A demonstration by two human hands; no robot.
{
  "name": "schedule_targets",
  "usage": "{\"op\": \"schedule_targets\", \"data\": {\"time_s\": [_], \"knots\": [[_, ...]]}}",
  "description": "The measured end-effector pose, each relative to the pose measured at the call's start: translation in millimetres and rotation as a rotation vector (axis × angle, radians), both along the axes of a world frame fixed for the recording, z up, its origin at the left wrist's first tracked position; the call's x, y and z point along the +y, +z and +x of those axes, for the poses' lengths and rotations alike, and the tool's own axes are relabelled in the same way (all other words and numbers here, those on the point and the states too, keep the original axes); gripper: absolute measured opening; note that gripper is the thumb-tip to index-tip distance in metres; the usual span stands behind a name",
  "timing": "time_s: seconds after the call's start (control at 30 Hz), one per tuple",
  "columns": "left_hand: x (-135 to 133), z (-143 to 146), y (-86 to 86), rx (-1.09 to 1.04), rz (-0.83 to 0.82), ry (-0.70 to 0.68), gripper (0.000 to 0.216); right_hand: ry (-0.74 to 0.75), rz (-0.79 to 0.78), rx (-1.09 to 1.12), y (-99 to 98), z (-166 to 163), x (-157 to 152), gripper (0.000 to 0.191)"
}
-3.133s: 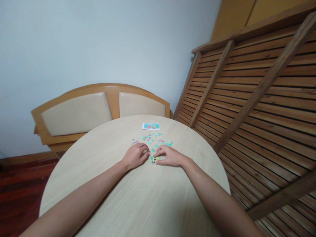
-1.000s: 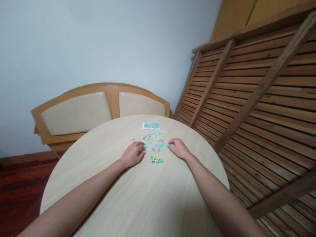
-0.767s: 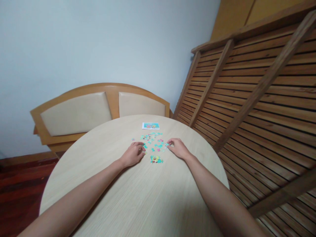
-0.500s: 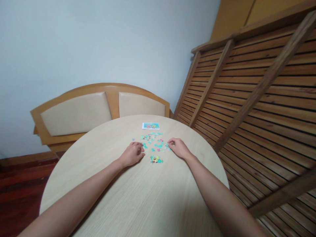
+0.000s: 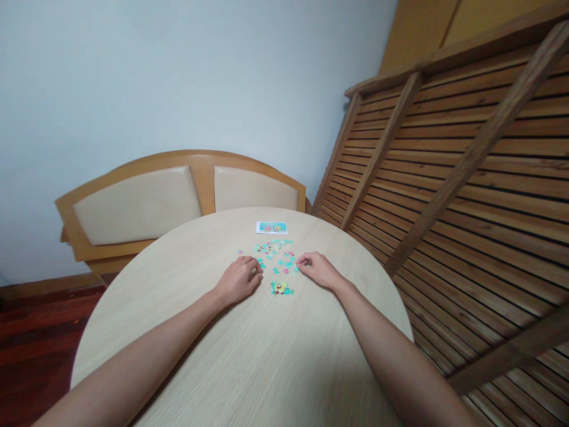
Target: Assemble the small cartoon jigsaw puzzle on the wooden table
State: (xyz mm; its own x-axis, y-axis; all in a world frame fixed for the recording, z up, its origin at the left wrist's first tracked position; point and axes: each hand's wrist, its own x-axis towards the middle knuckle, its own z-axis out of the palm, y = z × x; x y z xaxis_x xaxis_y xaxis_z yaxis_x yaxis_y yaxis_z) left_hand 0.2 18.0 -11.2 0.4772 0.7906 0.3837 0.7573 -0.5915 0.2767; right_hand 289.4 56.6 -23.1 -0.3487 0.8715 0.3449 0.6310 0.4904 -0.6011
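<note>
Left hand (image 5: 237, 280) and right hand (image 5: 317, 270) curl at puzzle pieces (image 5: 281, 261); grip cannot be told.

A round table (image 5: 249, 367) has wide bare wood near the viewer and to the left, open for passing. The left hand (image 5: 237, 280) and right hand (image 5: 316, 270) rest apart; a small joined puzzle cluster (image 5: 281, 289) lies in the gap between the 2. Just beyond the fingertips, loose puzzle pieces (image 5: 278, 256) crowd the surface. A picture card (image 5: 271, 227) lies farther back. A slatted wooden frame (image 5: 466, 196) leans close on the right, and a padded bench back (image 5: 178, 196) stands behind the table.
</note>
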Motion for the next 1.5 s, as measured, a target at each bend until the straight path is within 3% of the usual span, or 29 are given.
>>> {"op": "schedule_targets", "data": {"time_s": [0.17,0.37,0.47,0.97,1.27,1.5], "knots": [[-12,10,4.5,0.028,0.007,-0.107,0.018,0.032,-0.017,0.027,3.6,-2,-3,0.016],[-22,18,6.9,0.052,-0.018,-0.462,0.028,0.051,-0.062,-0.010,14.2,1,-9,0.017],[-22,18,5.7,0.075,-0.010,-0.529,0.025,0.082,-0.107,-0.027,15.6,6,-9,0.017],[-19,18,4.8,0.078,-0.016,-0.563,0.022,-0.010,-0.066,-0.102,18.3,37,-1,0.018],[-18,18,3.8,0.062,-0.022,-0.577,0.021,-0.129,0.043,-0.193,3.8,46,9,0.024],[-19,19,6.4,0.063,-0.026,-0.571,0.020,-0.115,0.113,-0.283,-7.4,46,15,0.035]]}}
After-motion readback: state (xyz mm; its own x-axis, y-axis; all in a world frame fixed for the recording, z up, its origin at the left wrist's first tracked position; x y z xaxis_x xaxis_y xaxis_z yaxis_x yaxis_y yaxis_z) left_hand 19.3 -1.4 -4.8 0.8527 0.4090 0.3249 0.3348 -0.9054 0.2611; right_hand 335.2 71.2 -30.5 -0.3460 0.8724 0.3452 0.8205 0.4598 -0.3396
